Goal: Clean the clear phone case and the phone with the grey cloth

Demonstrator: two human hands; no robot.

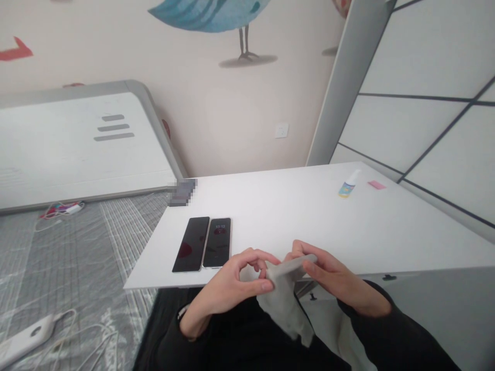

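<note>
A: Where is the grey cloth (284,304)?

B: Hanging at the near edge of a white bench (278,216), its top pinched between thumb and fingers by a person's left hand (240,278) and right hand (330,270).

A: And around it?

B: 2 dark phones (217,242) lie side by side, left of the hands; a bottle (348,186) is near a pink slip (376,184), far right.

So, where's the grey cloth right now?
In the head view, the grey cloth is low, just right of centre, held by the left hand and right hand at the near edge of the white table.
</note>
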